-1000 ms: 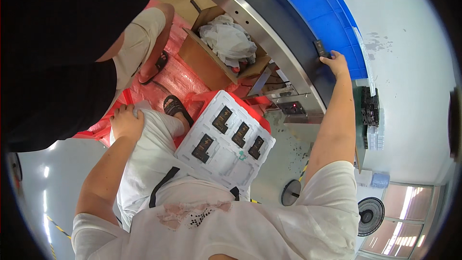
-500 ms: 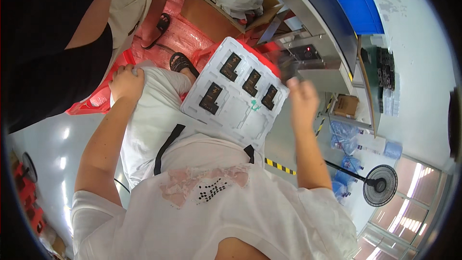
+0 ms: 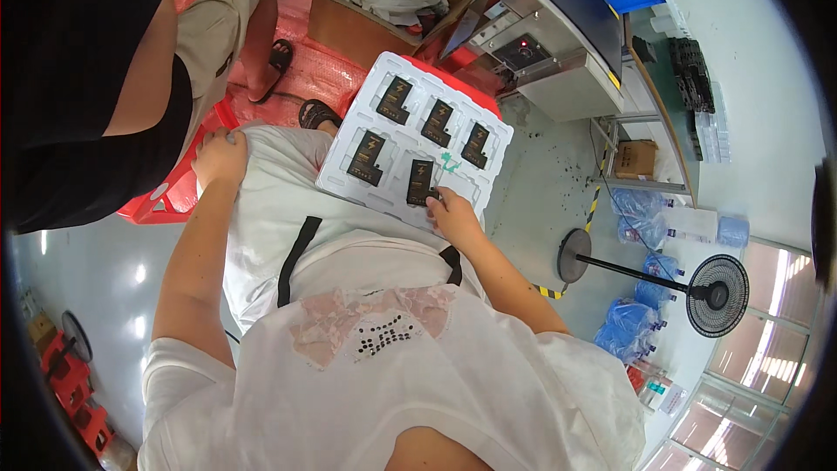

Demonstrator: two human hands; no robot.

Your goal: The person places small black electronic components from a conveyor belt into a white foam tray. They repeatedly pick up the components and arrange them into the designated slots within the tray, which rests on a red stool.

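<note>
A white molded tray [image 3: 399, 141] lies tilted across my lap. Several black L-shaped phone batteries, among them one battery [image 3: 364, 158] at the left, sit in its recesses. My right hand [image 3: 457, 215] pinches the lower corner of another phone battery [image 3: 419, 183] in the near row, at the tray's near side. Whether that battery is fully down in its recess I cannot tell. On my left knee rests my left hand [image 3: 221, 159], holding nothing, its fingers laid over the white trousers.
A red support [image 3: 475, 96] shows under the tray's far edge. Beyond stands a cardboard box [image 3: 349, 30] with white plastic bags. A metal machine [image 3: 567, 87] stands far right, a standing fan [image 3: 717, 295] to the right. At left a person in black [image 3: 96, 96] sits close by.
My right hand has come from beyond the tray's right edge to its near side, bringing a phone battery to the near row. My left hand stays on the knee. The view has shifted slightly.
</note>
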